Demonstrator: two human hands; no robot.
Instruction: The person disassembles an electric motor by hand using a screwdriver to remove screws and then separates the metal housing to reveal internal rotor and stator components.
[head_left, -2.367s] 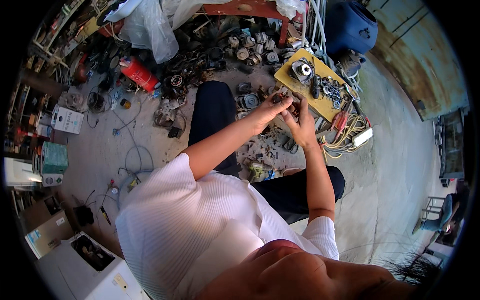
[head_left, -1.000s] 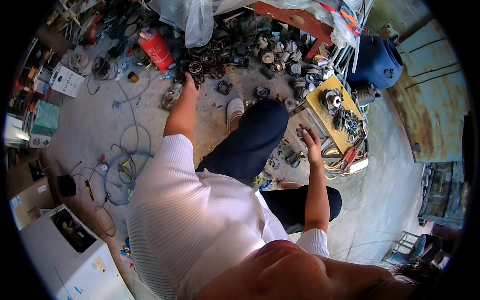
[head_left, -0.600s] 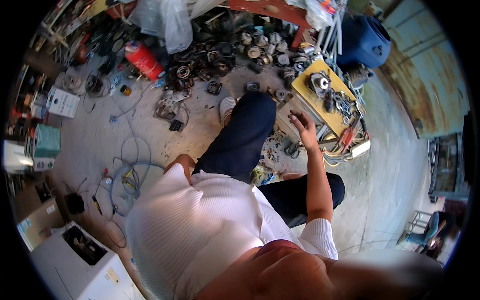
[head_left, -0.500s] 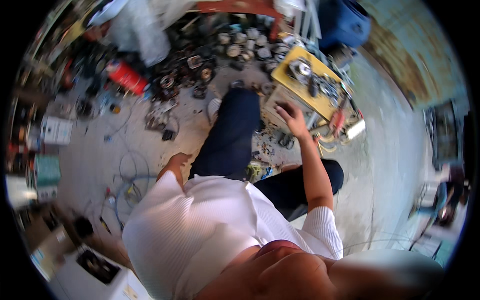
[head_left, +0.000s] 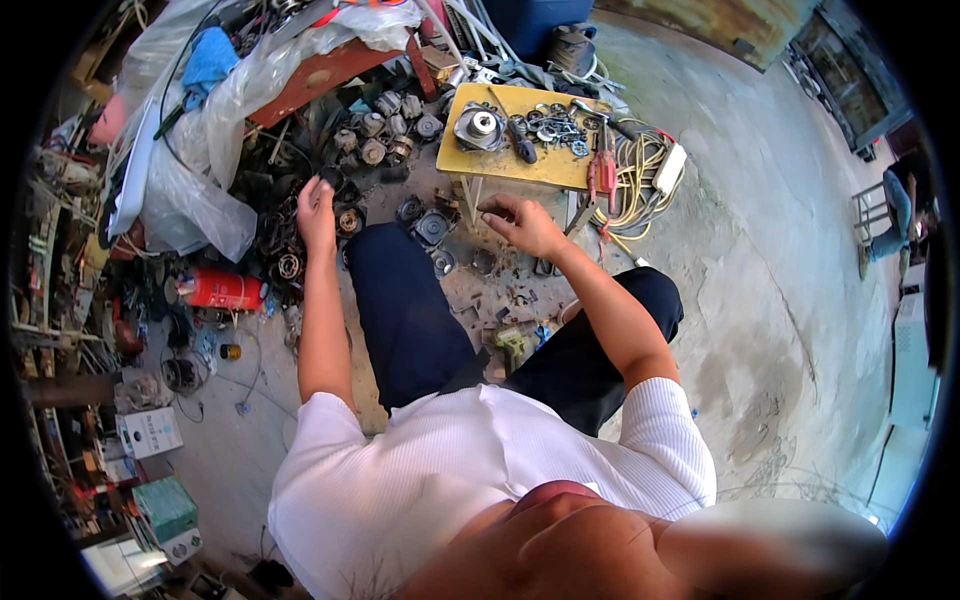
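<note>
My left hand (head_left: 317, 214) reaches to the left edge of a heap of dark motor parts (head_left: 283, 235). Its fingers are stretched out, and I see nothing held in them. Over the floor just in front of a low yellow-topped table (head_left: 478, 95) is my right hand (head_left: 527, 226), empty, its fingers loosely bent and apart. On that table lie a round metal motor part (head_left: 480, 128), a dark-handled screwdriver (head_left: 522, 145) and several small metal rings (head_left: 560, 122). A red-handled tool (head_left: 603, 172) hangs at the table's right edge.
Round metal motor housings (head_left: 373, 152) lie piled beyond my knees. Several loose parts (head_left: 431, 227) lie between my legs and the table. A red cylinder (head_left: 222, 289) is at the left. Coiled cable (head_left: 640, 180) with a white power strip (head_left: 670, 168) lies right of the table.
My left hand has moved from beside my left thigh forward to the dark parts. My right hand stays near the table. The whole view has turned toward the left.
</note>
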